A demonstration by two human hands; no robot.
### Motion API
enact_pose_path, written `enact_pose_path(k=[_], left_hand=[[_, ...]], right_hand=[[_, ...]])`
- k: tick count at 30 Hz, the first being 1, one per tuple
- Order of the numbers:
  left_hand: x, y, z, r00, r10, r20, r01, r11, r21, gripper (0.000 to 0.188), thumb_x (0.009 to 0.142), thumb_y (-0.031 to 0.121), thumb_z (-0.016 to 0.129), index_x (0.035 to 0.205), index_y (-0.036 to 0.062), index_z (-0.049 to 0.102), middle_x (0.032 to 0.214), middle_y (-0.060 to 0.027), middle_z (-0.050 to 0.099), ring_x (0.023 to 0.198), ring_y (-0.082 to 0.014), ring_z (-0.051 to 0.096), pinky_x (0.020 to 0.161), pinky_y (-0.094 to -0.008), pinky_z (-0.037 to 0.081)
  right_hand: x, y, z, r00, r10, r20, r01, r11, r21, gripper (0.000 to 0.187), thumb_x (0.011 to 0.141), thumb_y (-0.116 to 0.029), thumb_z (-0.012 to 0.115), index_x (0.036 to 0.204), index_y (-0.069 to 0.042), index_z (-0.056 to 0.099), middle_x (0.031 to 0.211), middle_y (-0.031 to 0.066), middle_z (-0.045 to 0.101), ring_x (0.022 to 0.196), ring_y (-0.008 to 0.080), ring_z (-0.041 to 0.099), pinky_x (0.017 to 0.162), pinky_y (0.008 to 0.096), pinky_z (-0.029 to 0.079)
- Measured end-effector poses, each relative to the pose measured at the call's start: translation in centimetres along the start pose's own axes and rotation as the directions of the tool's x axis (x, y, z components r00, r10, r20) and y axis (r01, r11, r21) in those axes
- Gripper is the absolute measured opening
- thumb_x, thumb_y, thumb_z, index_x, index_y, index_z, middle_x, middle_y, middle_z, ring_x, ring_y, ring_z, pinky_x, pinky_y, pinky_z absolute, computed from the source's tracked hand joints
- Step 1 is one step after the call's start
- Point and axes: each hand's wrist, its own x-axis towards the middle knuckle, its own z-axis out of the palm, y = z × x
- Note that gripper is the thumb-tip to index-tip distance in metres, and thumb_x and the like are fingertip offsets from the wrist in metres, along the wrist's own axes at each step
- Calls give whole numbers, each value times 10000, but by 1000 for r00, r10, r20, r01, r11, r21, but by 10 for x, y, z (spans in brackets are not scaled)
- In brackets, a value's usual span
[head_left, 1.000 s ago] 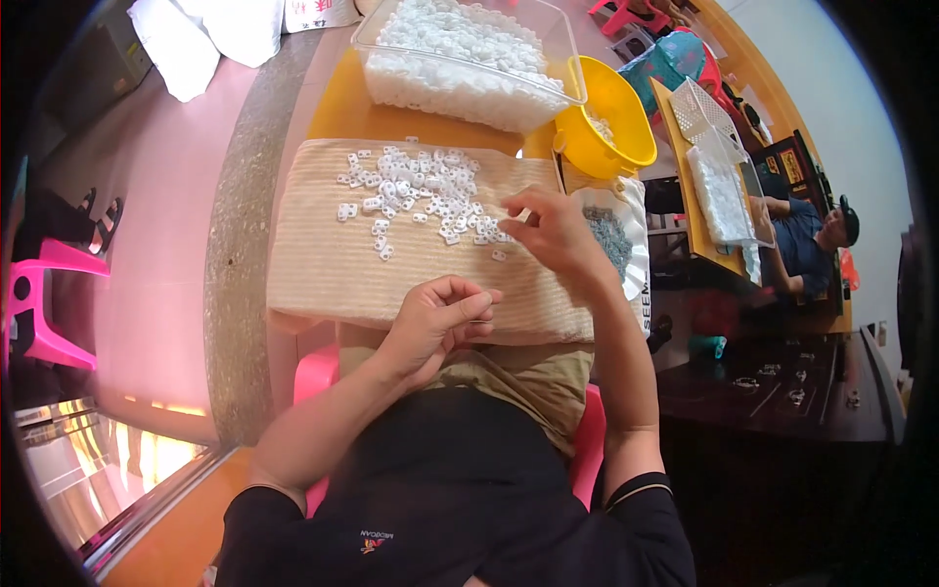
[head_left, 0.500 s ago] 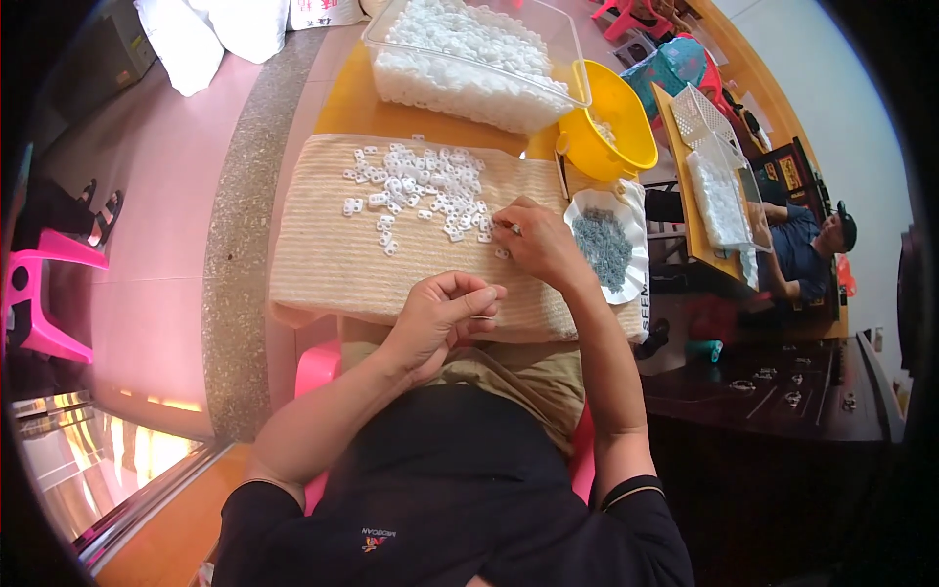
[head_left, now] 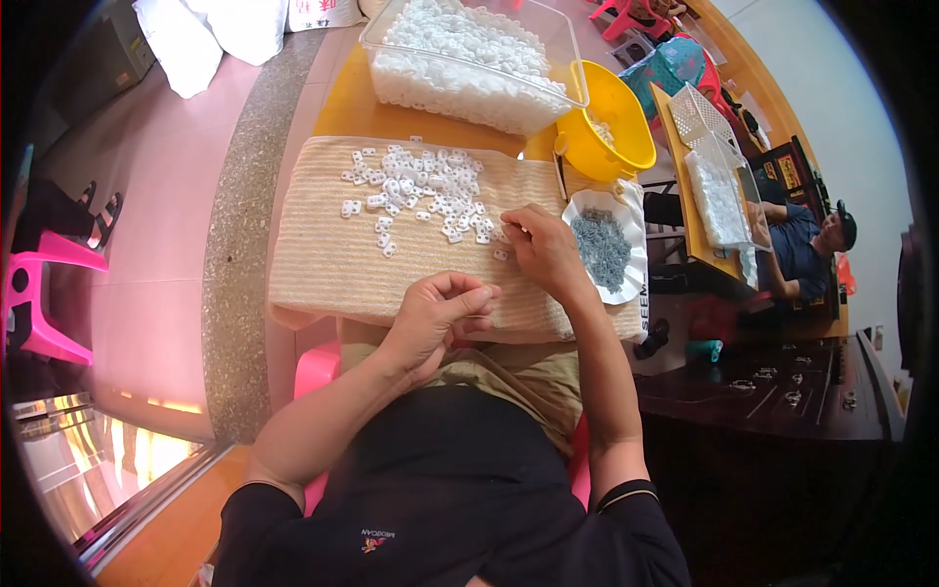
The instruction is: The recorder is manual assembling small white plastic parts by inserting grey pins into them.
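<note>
Small white plastic pieces with holes [head_left: 430,181] lie scattered over a beige striped cloth [head_left: 333,264] in front of me. My left hand [head_left: 440,318] hovers over the cloth's near edge, thumb and forefinger pinched together; whatever is between them is too small to make out. At the right edge of the scatter, my right hand [head_left: 544,252] reaches down with fingertips drawn together beside a few white pieces. Its fingers hide what they may hold. Just right of that hand sits a white scalloped dish [head_left: 634,269] of small grey pieces.
A clear plastic bin [head_left: 577,88] heaped with white pieces stands beyond the cloth, beside a yellow basket [head_left: 636,127]. At right, another person [head_left: 807,245] sits by a table with a white-filled tray [head_left: 719,201]. A pink stool [head_left: 49,293] stands left.
My right hand has moved slightly right, and its fingertips have lowered a little toward the cloth. My left hand keeps its pinch, shifted only a touch left.
</note>
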Motion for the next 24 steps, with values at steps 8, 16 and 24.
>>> enact_pose_path(k=[8, 16, 24], left_hand=[[3, -1, 0, 994, 91, -52, -94, 994, -48, 110, 900, 115, 633, 973, 36, 608, 907, -55, 653, 744, -102, 624, 684, -243, 558], [3, -6, -2, 993, 111, -37, -112, 993, -47, 111, 899, 119, 636, 961, 31, 610, 834, -35, 642, 712, -110, 626, 668, -236, 557], [4, -5, 0, 991, 129, -36, -129, 992, -6, 124, 890, 87, 637, 989, 25, 593, 848, -60, 655, 726, -134, 653, 687, -270, 576]], right_hand=[[-37, -42, -2, 982, 90, 164, -168, 817, 552, 164, 905, -95, 632, 1038, 1, 635, 793, -8, 604, 630, 40, 531, 537, 184, 438], [-52, -47, 1, 953, 164, 256, -303, 564, 768, 186, 892, -74, 640, 1046, 30, 628, 835, 22, 630, 656, 56, 565, 561, 204, 481], [-57, -48, -1, 946, 151, 287, -323, 511, 796, 187, 887, -84, 649, 1039, 26, 639, 873, 21, 650, 733, 51, 575, 637, 206, 488]])
